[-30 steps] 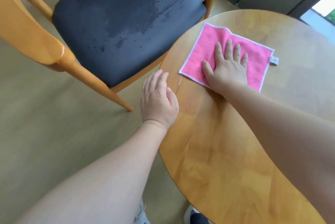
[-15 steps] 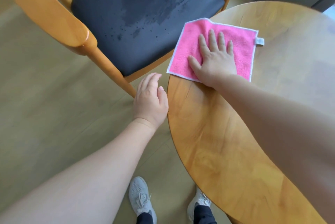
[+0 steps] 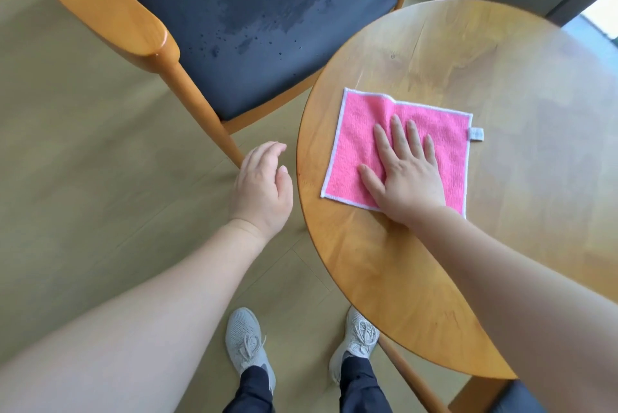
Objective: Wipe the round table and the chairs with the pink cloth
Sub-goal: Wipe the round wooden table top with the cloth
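Head view: pink cloth (image 3: 398, 148) lies flat on the round table (image 3: 501, 78), near its left edge, w/ a small fold at the cloth's far edge and a white tag on its right side. Your right hand (image 3: 409, 175) sits on the cloth's near-right part, palm down, fingers straight and slightly spread, pressing not pinching. Left hand (image 3: 262, 188) hangs off the table's left edge, fingers loosely curved, holding nothing, not touching wood.

To wipe well: keep the palm flat so the whole cloth drags w/ you, not just the part under the fingers. Work in overlapping passes from left edge toward the far right, where the top looks hazy. Watch the cloth's left side near the rim; it could slide off. Chair (image 3: 261, 21) beyond the left edge shows dark damp patches on its seat, prob already wiped.
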Action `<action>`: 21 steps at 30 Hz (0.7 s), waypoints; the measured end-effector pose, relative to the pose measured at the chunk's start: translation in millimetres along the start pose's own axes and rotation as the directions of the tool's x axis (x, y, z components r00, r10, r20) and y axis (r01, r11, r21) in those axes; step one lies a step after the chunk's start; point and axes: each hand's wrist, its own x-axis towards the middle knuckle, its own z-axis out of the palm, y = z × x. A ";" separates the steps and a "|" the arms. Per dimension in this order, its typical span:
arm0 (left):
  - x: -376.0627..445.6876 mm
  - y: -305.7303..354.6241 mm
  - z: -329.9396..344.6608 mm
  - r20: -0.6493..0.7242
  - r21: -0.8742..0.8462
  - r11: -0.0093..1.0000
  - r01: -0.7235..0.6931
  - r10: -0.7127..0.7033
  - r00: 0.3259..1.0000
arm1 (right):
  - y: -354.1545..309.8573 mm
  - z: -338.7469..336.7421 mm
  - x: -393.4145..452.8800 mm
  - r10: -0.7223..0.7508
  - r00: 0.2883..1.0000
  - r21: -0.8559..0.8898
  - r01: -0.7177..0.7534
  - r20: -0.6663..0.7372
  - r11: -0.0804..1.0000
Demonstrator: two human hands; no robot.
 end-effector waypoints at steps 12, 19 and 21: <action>-15.8 -2.6 -25.5 0.050 0.018 0.996 -0.082 0.081 0.995 | 14.5 13.4 -105.4 0.172 0.982 -0.031 -0.170 0.079 0.985; -11.9 -18.0 -36.9 0.070 0.043 0.992 -0.115 0.111 0.991 | -11.4 5.1 -58.8 0.196 0.979 -0.020 -0.195 0.055 0.981; -12.5 -22.9 -37.1 0.054 0.043 0.994 -0.105 0.103 0.993 | -25.4 1.7 -34.9 0.183 0.982 -0.018 -0.183 0.043 0.983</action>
